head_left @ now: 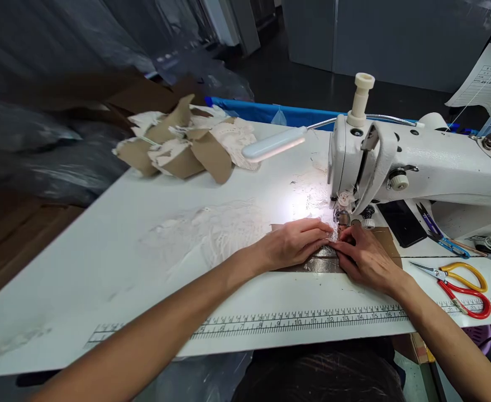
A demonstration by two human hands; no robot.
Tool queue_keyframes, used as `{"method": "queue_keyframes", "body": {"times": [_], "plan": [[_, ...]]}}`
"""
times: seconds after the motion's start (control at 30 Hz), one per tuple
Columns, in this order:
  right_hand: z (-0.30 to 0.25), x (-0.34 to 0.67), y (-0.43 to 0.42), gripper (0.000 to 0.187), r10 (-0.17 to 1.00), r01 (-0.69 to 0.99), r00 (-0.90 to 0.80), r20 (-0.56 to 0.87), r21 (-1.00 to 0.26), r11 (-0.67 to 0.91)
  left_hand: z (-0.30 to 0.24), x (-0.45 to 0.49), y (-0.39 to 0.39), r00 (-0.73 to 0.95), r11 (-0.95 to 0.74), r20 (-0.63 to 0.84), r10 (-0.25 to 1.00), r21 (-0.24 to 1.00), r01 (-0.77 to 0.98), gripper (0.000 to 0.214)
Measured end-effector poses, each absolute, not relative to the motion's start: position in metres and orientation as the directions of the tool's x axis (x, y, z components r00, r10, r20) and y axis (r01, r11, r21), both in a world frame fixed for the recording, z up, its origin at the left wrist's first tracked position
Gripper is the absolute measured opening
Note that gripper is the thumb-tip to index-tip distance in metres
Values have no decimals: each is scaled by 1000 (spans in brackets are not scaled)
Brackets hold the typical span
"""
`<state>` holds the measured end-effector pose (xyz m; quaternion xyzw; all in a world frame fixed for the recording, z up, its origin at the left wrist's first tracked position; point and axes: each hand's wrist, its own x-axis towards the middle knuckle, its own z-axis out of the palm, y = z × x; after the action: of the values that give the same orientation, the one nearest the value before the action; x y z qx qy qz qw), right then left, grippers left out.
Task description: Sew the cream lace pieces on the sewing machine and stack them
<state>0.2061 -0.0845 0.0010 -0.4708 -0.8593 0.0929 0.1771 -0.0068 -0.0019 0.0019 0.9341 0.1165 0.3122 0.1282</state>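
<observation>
My left hand point(293, 243) lies flat, fingers stretched, on a brown fabric piece point(312, 263) and white lace point(211, 231) in front of the needle. My right hand point(365, 255) presses the same brown piece from the right, fingertips together beside the presser foot point(342, 218) of the white sewing machine point(429, 167). Both sets of fingertips meet just before the needle. The lace spreads leftward over the white table point(103, 262). A lamp point(274, 144) on a flexible neck lights the spot.
A pile of brown and white lace pieces point(186, 145) sits at the table's back. Red-and-yellow scissors point(458, 282), blue thread snips point(440, 231) and a dark phone point(402, 222) lie right of my hands. A ruler strip point(270, 321) runs along the front edge. Cardboard lies at left.
</observation>
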Motion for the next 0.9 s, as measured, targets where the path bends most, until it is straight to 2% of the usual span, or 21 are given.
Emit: {"method": "queue_keyframes", "body": {"times": [0.17, 0.43, 0.53, 0.63, 0.73, 0.8, 0.9], "plan": [[5, 208, -88, 29, 828, 746, -512, 227, -361, 560, -1, -3, -3, 764, -982, 620, 180, 153, 107, 20], [8, 207, -89, 30, 837, 744, -506, 206, -386, 545, -3, -1, -4, 772, -982, 608, 184, 138, 126, 16], [15, 212, -84, 29, 840, 708, -511, 180, -467, 531, 0, -2, -4, 790, -985, 588, 171, 124, 120, 16], [21, 219, -74, 31, 876, 688, -466, 126, -570, 448, 2, -4, -4, 816, -993, 565, 122, 66, 103, 16], [16, 223, -66, 34, 916, 763, -388, 102, -522, 381, 2, -5, -3, 838, -993, 538, 89, -12, 114, 17], [8, 223, -66, 34, 915, 794, -381, 132, -459, 397, 1, -6, -2, 847, -990, 525, 81, -53, 128, 17], [-4, 221, -70, 33, 897, 786, -398, 190, -434, 441, 0, -6, -3, 846, -987, 528, 70, -86, 135, 18]]}}
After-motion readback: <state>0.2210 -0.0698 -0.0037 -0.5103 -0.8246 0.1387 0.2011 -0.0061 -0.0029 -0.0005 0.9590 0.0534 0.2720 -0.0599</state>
